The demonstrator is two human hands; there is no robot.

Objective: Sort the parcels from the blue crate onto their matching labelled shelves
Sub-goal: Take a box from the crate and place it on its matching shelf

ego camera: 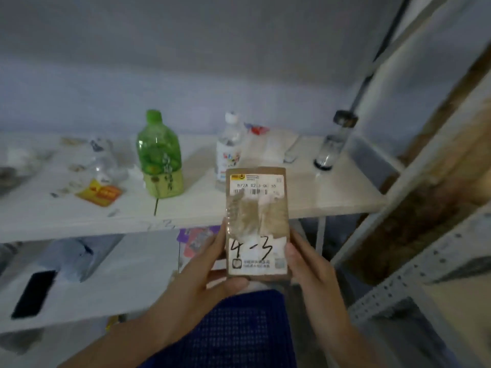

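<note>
Above the blue crate, the parcel marked 4-3 is upright, long axis pointing away toward the shelf. Left hand and right hand both grip its near end, so either could place it.

Grey wall fills the upper frame. White shelf spans centre. Perforated metal upright at lower right. Lighting: dim.

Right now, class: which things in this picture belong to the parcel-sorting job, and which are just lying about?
Job: parcel marked 4-3, held in left hand and right hand; blue crate; shelf.
Lying about: green bottle, white bottle, glass flask, yellow packet, black phone.
</note>
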